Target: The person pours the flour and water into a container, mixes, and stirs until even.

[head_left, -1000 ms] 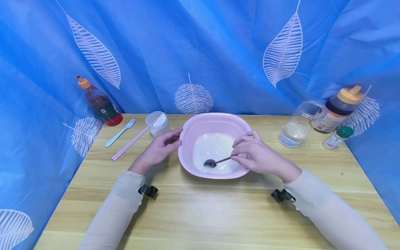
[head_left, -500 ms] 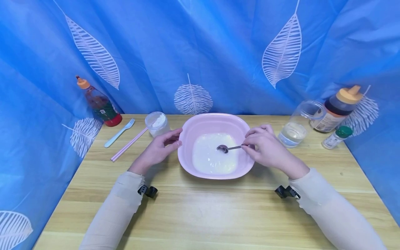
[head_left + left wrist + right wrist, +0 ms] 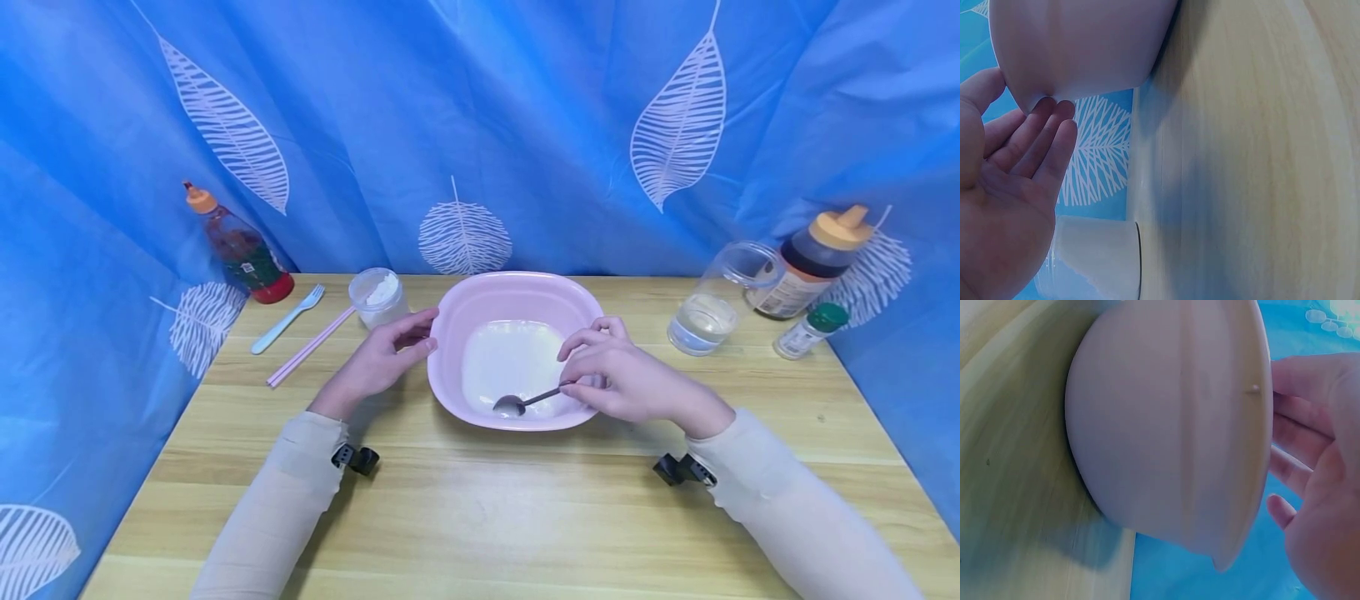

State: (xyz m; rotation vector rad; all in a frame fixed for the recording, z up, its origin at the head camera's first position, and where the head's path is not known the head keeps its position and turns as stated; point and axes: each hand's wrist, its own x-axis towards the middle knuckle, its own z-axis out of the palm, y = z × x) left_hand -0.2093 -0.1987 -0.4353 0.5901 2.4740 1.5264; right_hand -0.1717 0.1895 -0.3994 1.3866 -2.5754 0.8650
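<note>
Left hand (image 3: 381,357) reaches in from the near left, fingers loosely extended, tips touching the rim of the pink basin (image 3: 517,285) at mid-table. Right hand (image 3: 626,371) arched over the basin's right rim, pinching the handle of a spoon (image 3: 510,406), bowl end near the inner front wall. Jar (image 3: 381,312) just beyond left hand; pitcher (image 3: 701,325) well right of basin. Tabletop (image 3: 487,517) stretches between the forearms.

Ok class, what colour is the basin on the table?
The basin is pale pink, best seen in the head view.
</note>
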